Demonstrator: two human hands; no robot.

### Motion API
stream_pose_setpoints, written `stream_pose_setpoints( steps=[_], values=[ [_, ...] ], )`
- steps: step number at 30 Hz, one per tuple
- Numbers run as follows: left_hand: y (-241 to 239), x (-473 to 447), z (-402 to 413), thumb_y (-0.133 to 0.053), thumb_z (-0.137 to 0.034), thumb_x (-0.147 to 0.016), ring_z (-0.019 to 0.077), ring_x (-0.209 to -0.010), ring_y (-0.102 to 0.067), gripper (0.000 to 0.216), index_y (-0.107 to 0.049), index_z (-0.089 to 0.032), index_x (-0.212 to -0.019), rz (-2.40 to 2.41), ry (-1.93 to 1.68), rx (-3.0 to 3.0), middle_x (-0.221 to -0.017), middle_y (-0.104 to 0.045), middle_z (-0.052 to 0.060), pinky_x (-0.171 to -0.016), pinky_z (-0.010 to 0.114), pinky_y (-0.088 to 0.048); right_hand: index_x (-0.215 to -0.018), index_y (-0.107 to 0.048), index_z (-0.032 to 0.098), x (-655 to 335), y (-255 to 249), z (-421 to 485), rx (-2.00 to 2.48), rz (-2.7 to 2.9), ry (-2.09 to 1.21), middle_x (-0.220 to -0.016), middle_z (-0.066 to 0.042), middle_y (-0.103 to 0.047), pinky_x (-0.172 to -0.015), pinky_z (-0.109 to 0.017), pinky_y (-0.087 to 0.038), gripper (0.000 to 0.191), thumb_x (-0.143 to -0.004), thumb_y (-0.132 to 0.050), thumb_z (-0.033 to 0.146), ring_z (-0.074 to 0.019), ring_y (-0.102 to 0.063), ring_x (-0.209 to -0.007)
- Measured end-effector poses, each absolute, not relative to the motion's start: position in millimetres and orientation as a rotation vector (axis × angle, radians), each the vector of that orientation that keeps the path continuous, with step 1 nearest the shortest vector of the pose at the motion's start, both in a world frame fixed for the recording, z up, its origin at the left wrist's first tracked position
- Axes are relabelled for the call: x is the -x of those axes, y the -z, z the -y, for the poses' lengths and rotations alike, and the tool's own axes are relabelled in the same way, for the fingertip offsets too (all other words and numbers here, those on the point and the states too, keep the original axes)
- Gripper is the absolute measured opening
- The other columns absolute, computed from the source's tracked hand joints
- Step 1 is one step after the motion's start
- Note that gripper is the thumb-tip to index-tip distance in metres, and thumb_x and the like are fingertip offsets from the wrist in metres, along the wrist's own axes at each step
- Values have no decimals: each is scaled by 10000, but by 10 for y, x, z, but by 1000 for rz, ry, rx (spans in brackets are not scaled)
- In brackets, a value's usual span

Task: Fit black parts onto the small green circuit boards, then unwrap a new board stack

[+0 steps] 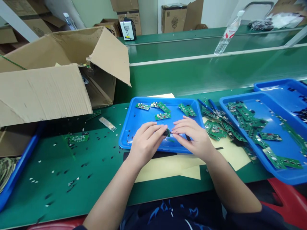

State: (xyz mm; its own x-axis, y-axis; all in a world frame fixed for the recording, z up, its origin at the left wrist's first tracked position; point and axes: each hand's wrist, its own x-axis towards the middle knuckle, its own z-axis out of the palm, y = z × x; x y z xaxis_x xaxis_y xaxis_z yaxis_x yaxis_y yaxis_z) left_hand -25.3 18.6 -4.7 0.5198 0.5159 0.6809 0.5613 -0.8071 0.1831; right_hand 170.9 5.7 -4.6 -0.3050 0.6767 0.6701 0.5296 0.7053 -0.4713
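Over the blue tray (124, 127), my left hand (147, 140) is closed, its fingertips gripping a small green circuit board (167, 132). My right hand (194, 135) pinches at the board's right end. A thin dark thing shows between its fingers, too small and covered to name. Beyond my hands, several green circuit boards (163, 116) with small parts lie in the tray's far half. Tiny dark scraps dot the tray's left side.
Blue-handled cutters (211, 108) lie on piled circuit boards (216, 129) to the right, beside a board-filled blue tray (271, 174). A large open cardboard box (43, 92) stands at the left. Scraps litter the green table (96, 179). A water bottle (229, 33) stands behind.
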Motion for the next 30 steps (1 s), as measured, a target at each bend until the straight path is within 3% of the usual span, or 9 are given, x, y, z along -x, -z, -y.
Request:
stream_pose_setpoints(
  steps=[3,7,11,15,20,22,26,30],
  values=[
    [84,242,-171,-585,-164,-830,177,-839,-609,299,-576,-152,-1129,1011,1216,2724,-932,-681,93,-723,315,-518,-849,-637,206,-1697,82,-65,871,2028,-87,-796,-31,-685,-889,-469,-483,120,-804,-578,112,-176,-635,-801],
    [109,260,-182,-588,-197,-832,162,-775,-612,295,-587,-162,-1125,1114,1268,2682,-885,-681,76,-699,294,-520,-883,-657,212,-1694,83,-58,831,2095,-47,-822,-40,-688,-856,-437,-503,161,-803,-574,99,-183,-621,-848],
    [50,341,-237,-599,-187,-821,169,-845,-627,299,-593,-175,-1120,1254,1393,2502,-932,-677,77,-768,305,-517,-979,-640,220,-1748,-2,-14,787,2133,-349,-983,-65,-686,-974,-485,-419,156,-841,-570,234,-191,-619,-958],
    [5,360,-232,-615,-197,-814,180,-934,-636,291,-585,-195,-1103,1130,1396,2562,-1008,-679,75,-887,360,-494,-1228,-513,216,-1886,-73,16,564,1953,-861,-1198,-131,-599,-958,-517,-424,569,-816,-461,604,-271,-540,-1143],
    [28,264,-148,-603,-122,-806,192,-997,-633,257,-591,-198,-1052,857,1358,2618,-1059,-679,96,-961,435,-445,-1208,-515,269,-2007,-24,-72,624,1410,-1080,-999,-112,-654,-755,-445,-538,888,-698,-58,834,-237,-652,-885],
    [32,247,-131,-628,-101,-780,200,-994,-635,268,-597,-180,-1035,812,1387,2599,-1036,-686,109,-955,439,-446,-1070,-597,264,-1986,4,-119,673,1277,-1164,-875,-88,-667,-675,-410,-550,832,-721,-88,822,-215,-658,-768],
    [39,267,-138,-636,-91,-768,197,-965,-645,291,-597,-188,-1039,839,1383,2549,-1014,-691,105,-929,420,-464,-890,-649,188,-1809,33,-113,871,1415,-1397,-787,-60,-685,-656,-345,-543,365,-813,-531,525,-179,-654,-695],
    [57,296,-164,-619,-105,-783,192,-947,-651,299,-589,-210,-1062,898,1345,2511,-1015,-691,91,-910,402,-477,-793,-623,157,-1643,32,-21,965,1576,-1424,-754,-46,-669,-674,-304,-514,216,-798,-607,372,-149,-626,-696]
  ],
)
